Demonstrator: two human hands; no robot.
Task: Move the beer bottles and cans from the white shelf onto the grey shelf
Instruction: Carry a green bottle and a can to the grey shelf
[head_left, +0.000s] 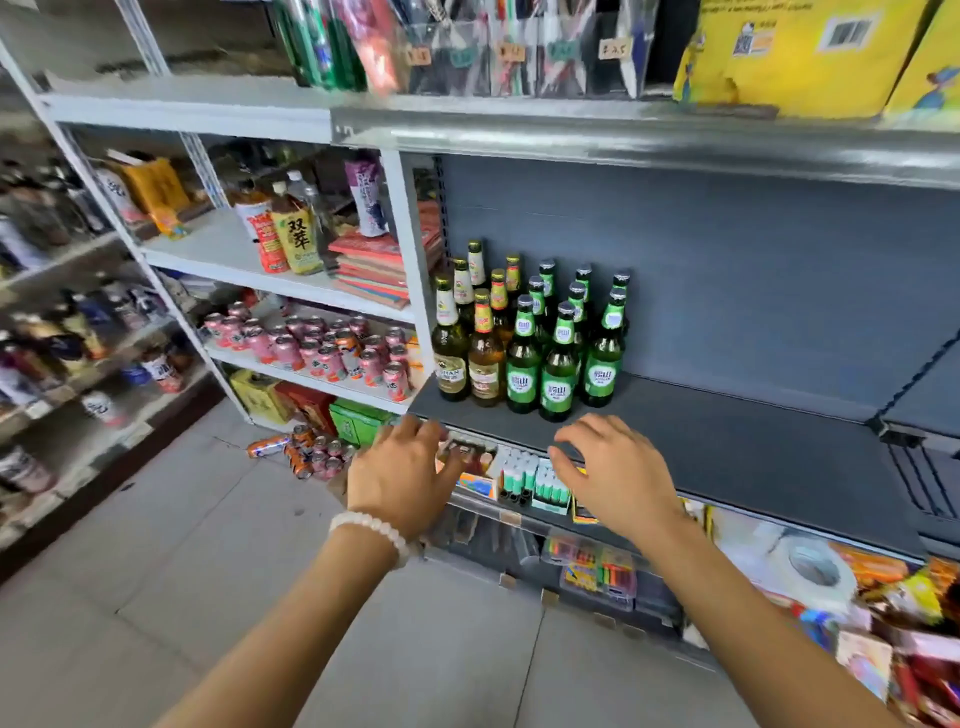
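Note:
Several beer bottles (524, 358), green and brown, stand in a cluster at the left end of the grey shelf (727, 441). On the white shelf (311, 382) to the left stand several pink cans (332, 353). My left hand (402, 475) hovers in front of the grey shelf's front edge, fingers spread and relaxed, holding nothing. My right hand (613, 473) hangs just below the green bottles, also spread and empty. Neither hand touches a bottle or can.
More cans (317, 454) lie on the floor by the white shelf's foot. An upper white shelf carries drink bottles (298, 239) and stacked books (374, 270). Below the grey shelf are small goods (524, 480) and a tape roll (815, 571). Another shelf (78, 374) runs along the left.

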